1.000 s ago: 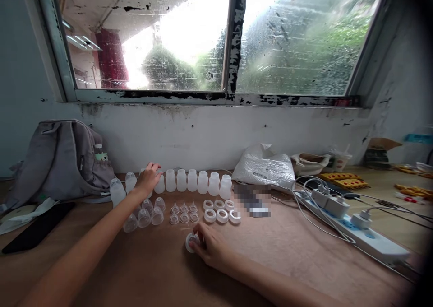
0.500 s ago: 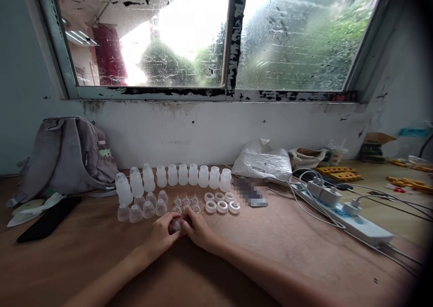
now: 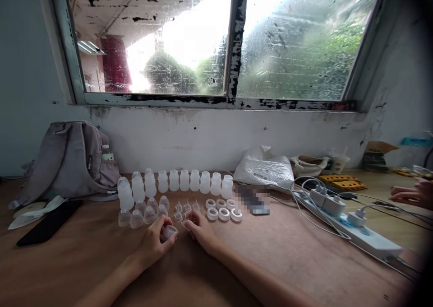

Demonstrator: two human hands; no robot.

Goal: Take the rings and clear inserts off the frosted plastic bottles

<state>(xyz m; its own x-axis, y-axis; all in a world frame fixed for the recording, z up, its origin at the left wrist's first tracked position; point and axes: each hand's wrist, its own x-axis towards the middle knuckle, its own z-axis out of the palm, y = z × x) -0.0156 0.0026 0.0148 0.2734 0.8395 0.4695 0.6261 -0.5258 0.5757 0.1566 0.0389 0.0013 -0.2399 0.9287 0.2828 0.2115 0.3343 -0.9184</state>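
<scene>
My left hand is closed around a whitish screw ring, its round opening tilted upward. Just to its right, my right hand pinches a small clear piece, probably a bottle teat, though the fingers hide much of it. Beyond the fingers stand several clear teats in short rows. White screw rings lie in two rows to the right of them. Clear dome caps are grouped on the left. Behind everything runs a line of frosted baby bottles; the leftmost ones wear caps.
A grey backpack and a black phone-like slab occupy the left. At the right are a silvery plastic bag, a white power strip with cables, and yellow pieces. Another person's hand shows at the far right.
My hands have drawn apart: the left moved slightly left with the ring, the right keeps the clear piece. Another person's hand has appeared at the far right. The view has tilted slightly up.
</scene>
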